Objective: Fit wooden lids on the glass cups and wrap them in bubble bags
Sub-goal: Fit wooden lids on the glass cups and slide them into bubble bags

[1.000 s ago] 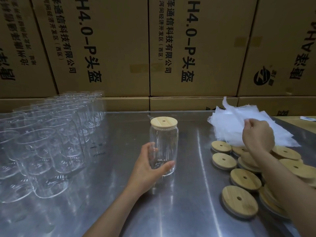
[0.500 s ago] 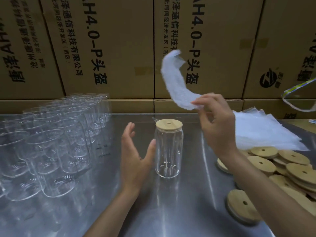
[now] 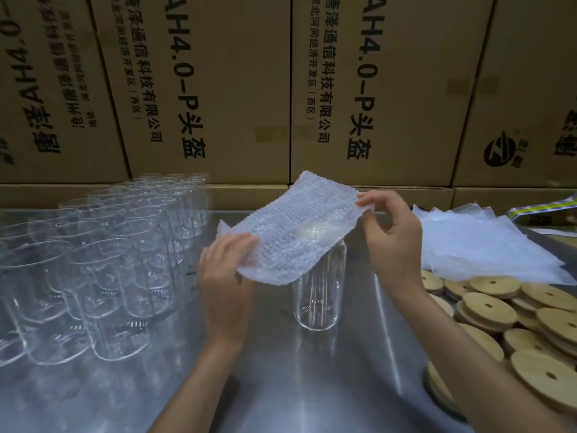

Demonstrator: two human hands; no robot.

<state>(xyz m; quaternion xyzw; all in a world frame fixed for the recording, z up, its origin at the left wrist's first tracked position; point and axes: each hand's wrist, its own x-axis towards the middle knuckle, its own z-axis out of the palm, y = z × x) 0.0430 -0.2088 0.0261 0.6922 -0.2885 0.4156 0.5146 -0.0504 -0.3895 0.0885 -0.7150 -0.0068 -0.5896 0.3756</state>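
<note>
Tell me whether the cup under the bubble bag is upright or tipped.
Upright: the glass cup stands on its base on the metal table.

I saw a wall of stacked brown cardboard cartons (image 3: 218, 89) closing off the far side, printed with large dark Chinese characters and "AH4.0-P" running sideways. A lower row of cartons (image 3: 249, 196) sat beneath them. The work surface was a brushed steel table (image 3: 312, 385), throwing back soft overhead light in pale streaks.

Glass cup (image 3: 318, 295) top and lid hidden behind bubble bag (image 3: 290, 232), nearest wooden lids (image 3: 543, 379) cut off by right edge
</note>
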